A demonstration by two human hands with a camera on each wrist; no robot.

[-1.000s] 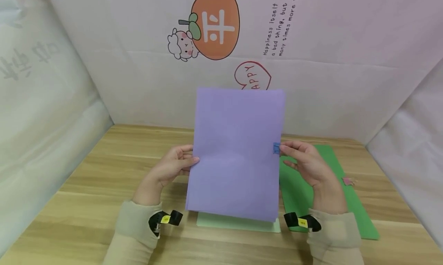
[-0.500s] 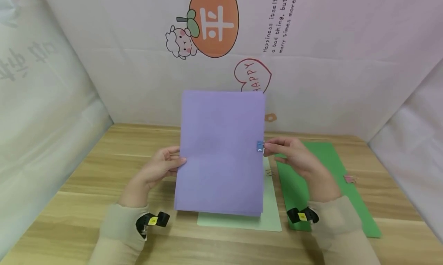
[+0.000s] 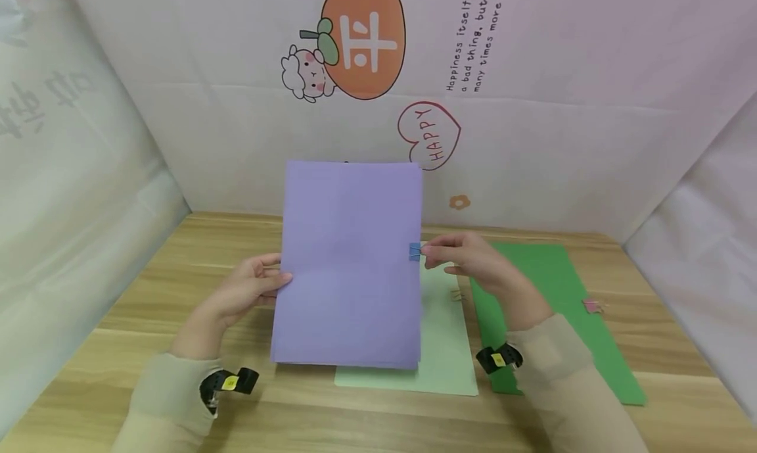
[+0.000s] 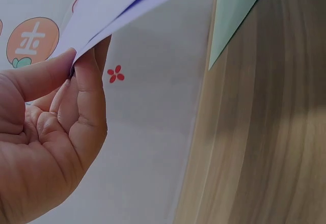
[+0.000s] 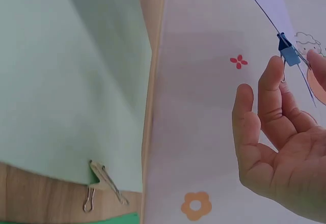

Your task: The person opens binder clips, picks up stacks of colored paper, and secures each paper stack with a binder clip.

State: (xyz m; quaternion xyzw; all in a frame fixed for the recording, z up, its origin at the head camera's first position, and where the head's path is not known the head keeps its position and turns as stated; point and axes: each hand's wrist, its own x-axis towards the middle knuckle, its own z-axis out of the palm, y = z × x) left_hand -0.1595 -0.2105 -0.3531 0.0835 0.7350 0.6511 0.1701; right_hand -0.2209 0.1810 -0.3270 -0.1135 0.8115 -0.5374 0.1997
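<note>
A stack of purple paper (image 3: 349, 269) is held up, tilted, over the table, overlapping a light green sheet (image 3: 443, 328). My left hand (image 3: 236, 288) pinches its left edge between thumb and fingers; in the left wrist view the sheets (image 4: 122, 5) part slightly near the fingertips. On the right edge sits a blue binder clip (image 3: 415, 252). My right hand (image 3: 473, 259) pinches the clip's wire handles. From the right wrist, the blue clip (image 5: 289, 51) shows on the paper's edge between thumb and fingertips, with the other fingers of that hand (image 5: 280, 142) loosely bent.
The light green sheet carries a pale yellow binder clip (image 5: 99, 175) on its right edge. Farther right, green paper (image 3: 550, 275) with a pink binder clip (image 3: 593, 306) lies on the wooden table (image 3: 142, 275). A printed white cloth (image 3: 532, 144) hangs behind.
Both hands have carried the purple paper and its blue clip to the left. More of the light green sheet and its pale yellow clip now shows.
</note>
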